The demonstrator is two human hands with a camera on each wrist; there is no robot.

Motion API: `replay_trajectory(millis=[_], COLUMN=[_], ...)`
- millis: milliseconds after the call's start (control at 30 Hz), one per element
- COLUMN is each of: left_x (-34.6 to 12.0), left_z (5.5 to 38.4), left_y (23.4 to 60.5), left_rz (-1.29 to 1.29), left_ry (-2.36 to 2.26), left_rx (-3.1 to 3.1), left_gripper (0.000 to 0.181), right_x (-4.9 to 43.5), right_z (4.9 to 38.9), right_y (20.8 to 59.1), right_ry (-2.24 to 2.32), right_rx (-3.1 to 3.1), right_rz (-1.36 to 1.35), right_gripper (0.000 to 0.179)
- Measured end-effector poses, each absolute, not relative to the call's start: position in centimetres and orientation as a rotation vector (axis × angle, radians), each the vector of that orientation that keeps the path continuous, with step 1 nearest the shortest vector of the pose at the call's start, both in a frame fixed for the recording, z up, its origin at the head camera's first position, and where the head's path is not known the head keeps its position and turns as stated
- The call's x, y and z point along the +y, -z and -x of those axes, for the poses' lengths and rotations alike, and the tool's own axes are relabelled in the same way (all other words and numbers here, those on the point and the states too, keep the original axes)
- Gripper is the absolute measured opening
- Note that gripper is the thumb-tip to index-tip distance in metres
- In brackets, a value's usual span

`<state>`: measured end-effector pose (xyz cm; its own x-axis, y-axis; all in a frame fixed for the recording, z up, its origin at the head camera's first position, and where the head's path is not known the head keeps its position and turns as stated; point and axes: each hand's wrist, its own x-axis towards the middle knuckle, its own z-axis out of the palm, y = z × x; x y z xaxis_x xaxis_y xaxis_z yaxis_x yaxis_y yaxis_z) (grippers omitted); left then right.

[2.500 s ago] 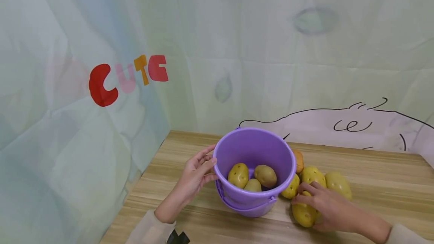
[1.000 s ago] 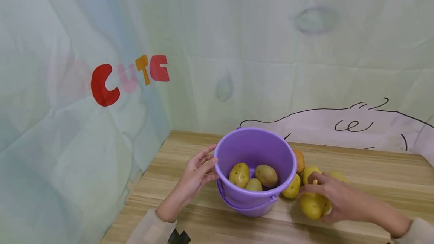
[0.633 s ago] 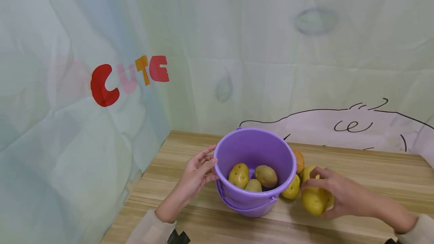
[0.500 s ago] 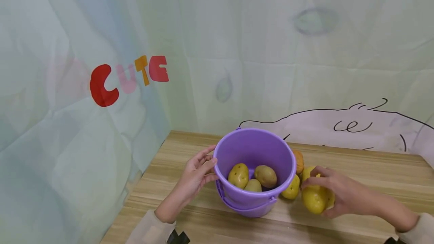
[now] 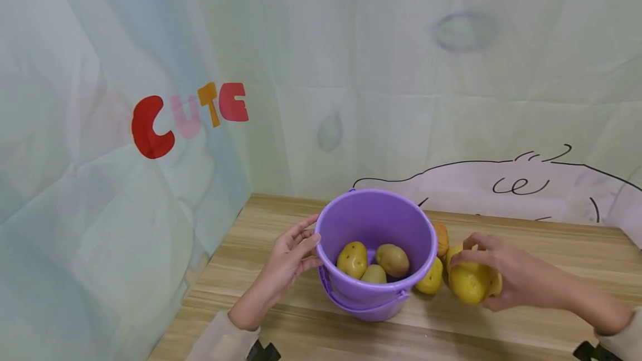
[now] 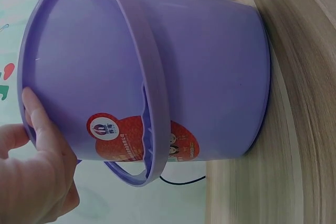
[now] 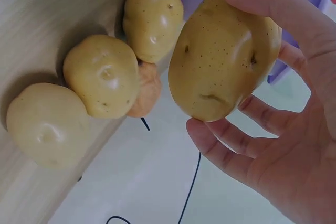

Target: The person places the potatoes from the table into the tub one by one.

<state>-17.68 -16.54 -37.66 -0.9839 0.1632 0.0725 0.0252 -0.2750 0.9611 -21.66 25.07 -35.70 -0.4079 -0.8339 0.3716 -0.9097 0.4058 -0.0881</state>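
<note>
A purple bucket (image 5: 376, 213) stands upright on the wooden table with three potatoes inside, one of them yellow (image 5: 353, 261) and another browner (image 5: 393, 261). My left hand (image 5: 286, 258) holds the left side of its rim, thumb and fingers at the edge. To the right of the bucket, my right hand (image 5: 516, 277) grips a yellow potato (image 7: 223, 56) between thumb and fingertips, raised off the table. Below and behind it lie more potatoes; the right wrist view shows a near one (image 7: 47, 124), a middle one (image 7: 102, 77) and one by the bucket (image 7: 152, 19).
An orange lump (image 5: 441, 238) sits behind the potatoes, close against the bucket's right side. The bucket's handle (image 6: 152, 77) hangs down on its near side. A printed cloth (image 5: 401, 99) covers the walls behind and left of the wooden table (image 5: 281, 330).
My right hand has taken a yellow potato, lifted it off the table and drifted slightly right and back with it. The left hand and the bucket have stayed in place.
</note>
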Motion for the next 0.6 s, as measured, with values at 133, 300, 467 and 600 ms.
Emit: replay_trajectory(millis=[133, 300, 467, 600], left_x=[-16.5, -16.5, -16.6, -16.6], left_z=[17.6, 17.6, 17.6, 17.7], left_y=[37.7, 37.6, 37.6, 37.6], left_rz=[-0.246, -0.246, -0.245, -0.252], left_ry=[-2.436, -2.439, -2.432, -2.429], left_rx=[1.828, 1.821, 1.827, 1.831], left_gripper=[0.052, 0.051, 0.051, 0.051], right_x=[25.0, 25.0, 24.9, 24.8], right_z=[21.7, 21.8, 21.9, 22.0], right_y=[35.0, 34.1, 33.1, 32.4], right_ry=[-0.375, -0.381, -0.342, -0.301], right_rx=[-2.384, -2.389, -2.362, -2.353], right_rz=[-1.511, -1.519, -1.508, -1.48], right_gripper=[0.077, 0.079, 0.08, 0.08])
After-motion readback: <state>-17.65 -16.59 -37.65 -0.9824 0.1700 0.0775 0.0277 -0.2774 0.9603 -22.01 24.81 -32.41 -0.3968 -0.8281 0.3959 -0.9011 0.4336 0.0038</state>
